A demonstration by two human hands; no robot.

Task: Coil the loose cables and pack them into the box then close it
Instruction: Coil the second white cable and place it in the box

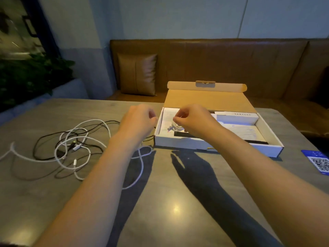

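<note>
An open white cardboard box [185,145] sits on the table with its brown lid [208,100] standing up at the back. My right hand [194,122] hovers over the box's left end and pinches a small coiled white cable [175,126] that hangs into the box. My left hand [138,120] is just left of the box wall, its fingers loosely curled, holding nothing that I can see. A tangle of loose white cables [85,139] and black cables [44,139] lies on the table to the left.
Papers and a white inner carton [236,118] fill the right part of the box. A blue card with a QR code [318,163] lies at the table's right edge. A brown bench with a cushion [137,73] stands behind the table.
</note>
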